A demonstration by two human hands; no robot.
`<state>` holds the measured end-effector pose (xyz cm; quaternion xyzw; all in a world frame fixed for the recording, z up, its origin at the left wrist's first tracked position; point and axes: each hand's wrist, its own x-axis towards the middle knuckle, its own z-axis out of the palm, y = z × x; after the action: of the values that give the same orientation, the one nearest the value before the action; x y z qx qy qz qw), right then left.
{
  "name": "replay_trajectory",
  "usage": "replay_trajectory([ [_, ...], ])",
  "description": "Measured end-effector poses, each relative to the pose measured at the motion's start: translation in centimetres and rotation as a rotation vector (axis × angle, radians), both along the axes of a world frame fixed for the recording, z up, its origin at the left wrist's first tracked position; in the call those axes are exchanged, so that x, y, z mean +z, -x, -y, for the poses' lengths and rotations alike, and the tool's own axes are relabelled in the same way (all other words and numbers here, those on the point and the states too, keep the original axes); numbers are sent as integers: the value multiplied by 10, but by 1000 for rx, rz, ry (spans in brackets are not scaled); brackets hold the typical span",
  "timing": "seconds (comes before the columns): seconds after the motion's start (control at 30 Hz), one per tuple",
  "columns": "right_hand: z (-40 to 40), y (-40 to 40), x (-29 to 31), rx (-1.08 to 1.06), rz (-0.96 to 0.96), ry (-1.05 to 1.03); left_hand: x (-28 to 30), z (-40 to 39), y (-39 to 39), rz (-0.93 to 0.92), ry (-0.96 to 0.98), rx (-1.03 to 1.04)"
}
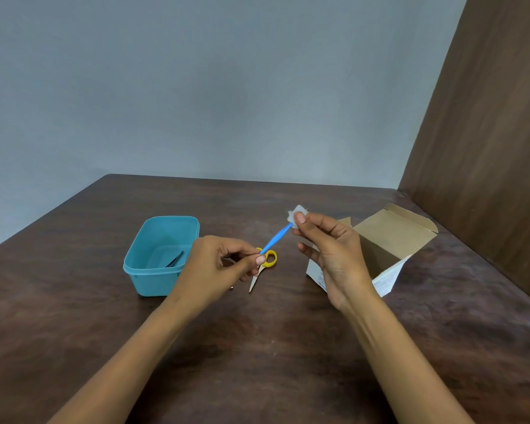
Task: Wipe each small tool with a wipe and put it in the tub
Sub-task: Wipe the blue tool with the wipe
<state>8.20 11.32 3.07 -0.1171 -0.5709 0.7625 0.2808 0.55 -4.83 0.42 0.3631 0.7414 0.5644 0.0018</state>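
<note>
My left hand (218, 267) pinches the near end of a thin blue plastic tool (275, 239), which slants up to the right. My right hand (331, 249) pinches a small white wipe (293, 213) around the tool's far tip. Under the tool, yellow-handled scissors (268, 261) lie on the table, their blade pointing toward me. The teal tub (153, 267) stands left of my left hand. A dark tweezer-like tool (175, 259) lies inside it.
An open cardboard box (389, 240) with white sides stands behind my right hand, flaps up. A brown wooden panel (487, 148) rises along the table's right edge. The dark wooden table (273, 347) ends at a grey wall at the back.
</note>
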Motion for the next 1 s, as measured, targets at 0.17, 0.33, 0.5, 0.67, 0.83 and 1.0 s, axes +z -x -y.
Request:
replay_trajectory([
  [0.17,-9,-1,4,-46,-46,73,-1,1,3,-7,-6,16],
  [0.33,-8,-1,3,-54,-16,9,1,1,1,-104,-5,30],
  [0.5,-6,-2,2,-59,-3,-40,5,2,-1,-205,-5,60],
  [0.67,-11,-1,5,-151,-60,-24,5,2,-3,-230,-28,40],
  [0.83,-4,0,2,-157,-85,-56,6,2,-1,-205,-68,56],
  [1.0,-12,-1,4,-213,-144,40,7,2,0,-221,-92,73],
])
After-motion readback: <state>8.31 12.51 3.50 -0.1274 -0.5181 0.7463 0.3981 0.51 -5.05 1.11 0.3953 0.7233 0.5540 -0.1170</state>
